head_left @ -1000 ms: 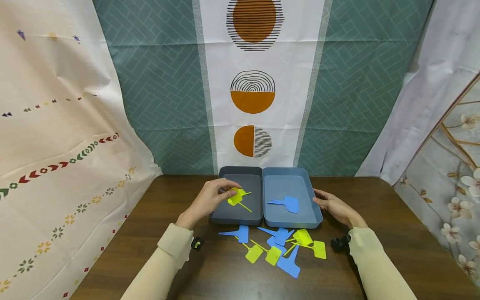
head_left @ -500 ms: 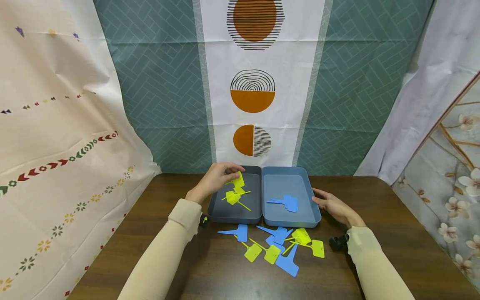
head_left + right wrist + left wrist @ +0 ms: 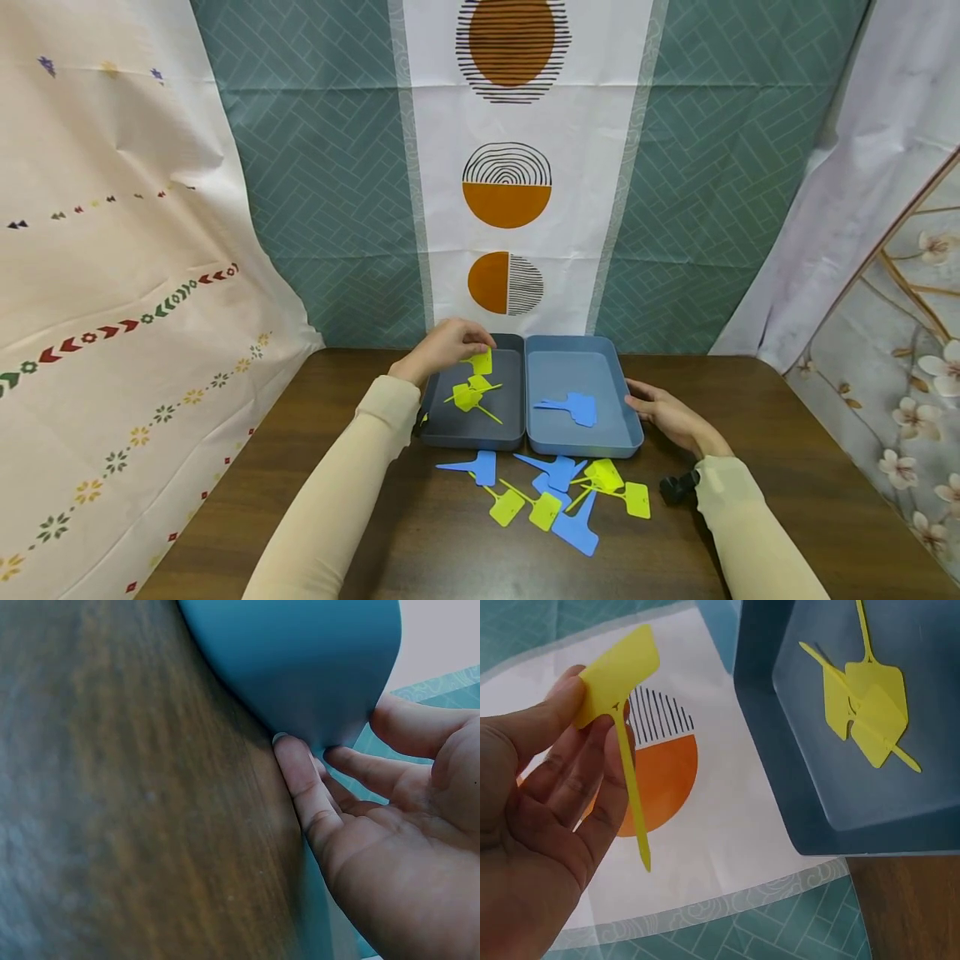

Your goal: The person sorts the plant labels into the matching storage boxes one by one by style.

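Note:
The left hand [image 3: 447,343] pinches a yellow T-shaped tag [image 3: 622,671] between thumb and fingers, above the back of the dark grey tray [image 3: 472,435]. Several yellow tags [image 3: 881,712] lie overlapped on that tray's floor. Against the right side of the blue tray [image 3: 577,367] rests the right hand [image 3: 671,412]; in the right wrist view its thumb and fingertips touch the tray's outer wall [image 3: 307,667]. Blue tags [image 3: 581,409] lie together inside the blue tray.
In front of the trays, blue tags [image 3: 576,533] and yellow tags [image 3: 507,507] lie scattered, some overlapping, on the brown wooden table [image 3: 442,550]. Patterned cloths hang behind and at both sides. The two trays stand side by side.
The left hand has moved back and slightly right from the pile in the grey tray, and a yellow tag now shows in its fingers, apart from the pile. The right hand has stayed at the blue tray.

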The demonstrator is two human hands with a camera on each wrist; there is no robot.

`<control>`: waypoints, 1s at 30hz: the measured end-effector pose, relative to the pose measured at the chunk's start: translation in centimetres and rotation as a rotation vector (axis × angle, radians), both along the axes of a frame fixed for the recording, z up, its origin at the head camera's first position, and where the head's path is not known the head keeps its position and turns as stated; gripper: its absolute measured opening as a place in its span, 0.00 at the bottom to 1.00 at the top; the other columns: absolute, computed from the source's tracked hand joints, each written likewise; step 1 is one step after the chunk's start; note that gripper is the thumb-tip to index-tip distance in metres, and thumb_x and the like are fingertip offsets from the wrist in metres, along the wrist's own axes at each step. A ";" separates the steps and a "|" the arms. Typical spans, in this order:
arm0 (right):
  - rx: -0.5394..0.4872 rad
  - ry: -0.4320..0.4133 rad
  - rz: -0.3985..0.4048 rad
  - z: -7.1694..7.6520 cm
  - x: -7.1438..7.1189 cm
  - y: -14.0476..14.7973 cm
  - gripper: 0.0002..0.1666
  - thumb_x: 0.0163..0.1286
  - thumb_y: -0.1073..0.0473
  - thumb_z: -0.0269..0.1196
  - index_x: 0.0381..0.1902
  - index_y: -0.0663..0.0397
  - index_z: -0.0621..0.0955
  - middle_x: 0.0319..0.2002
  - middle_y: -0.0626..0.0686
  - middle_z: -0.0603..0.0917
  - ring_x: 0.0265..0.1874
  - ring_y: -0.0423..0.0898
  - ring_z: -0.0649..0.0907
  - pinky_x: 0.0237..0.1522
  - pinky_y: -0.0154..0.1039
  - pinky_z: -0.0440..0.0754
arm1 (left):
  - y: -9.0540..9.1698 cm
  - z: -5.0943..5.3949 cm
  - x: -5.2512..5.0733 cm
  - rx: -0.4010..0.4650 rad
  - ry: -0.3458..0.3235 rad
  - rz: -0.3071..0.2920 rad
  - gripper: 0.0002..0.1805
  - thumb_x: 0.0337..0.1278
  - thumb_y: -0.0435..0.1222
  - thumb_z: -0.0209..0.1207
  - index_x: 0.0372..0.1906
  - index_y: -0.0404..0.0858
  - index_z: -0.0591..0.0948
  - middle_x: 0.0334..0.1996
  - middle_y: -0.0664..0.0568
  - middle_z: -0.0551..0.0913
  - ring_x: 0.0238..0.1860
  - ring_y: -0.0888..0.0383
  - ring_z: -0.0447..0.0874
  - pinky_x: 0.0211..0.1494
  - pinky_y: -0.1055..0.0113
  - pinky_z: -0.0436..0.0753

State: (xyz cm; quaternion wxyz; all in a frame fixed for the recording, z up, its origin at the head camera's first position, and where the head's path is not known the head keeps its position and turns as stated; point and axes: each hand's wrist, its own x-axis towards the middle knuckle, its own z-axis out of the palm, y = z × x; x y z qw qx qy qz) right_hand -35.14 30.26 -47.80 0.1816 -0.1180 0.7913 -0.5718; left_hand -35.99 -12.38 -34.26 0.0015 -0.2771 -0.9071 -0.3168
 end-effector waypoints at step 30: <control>-0.002 0.012 0.006 0.4 0.3 -0.2 0.42 0.86 0.54 0.50 0.83 0.66 0.43 0.80 0.73 0.49 0.76 0.69 0.62 0.75 0.64 0.62 | 2.3 -1.0 -1.7 -0.208 -0.123 -0.074 0.09 0.74 0.31 0.60 0.46 0.37 0.90 0.44 0.49 0.89 0.41 0.56 0.84 0.48 0.64 0.84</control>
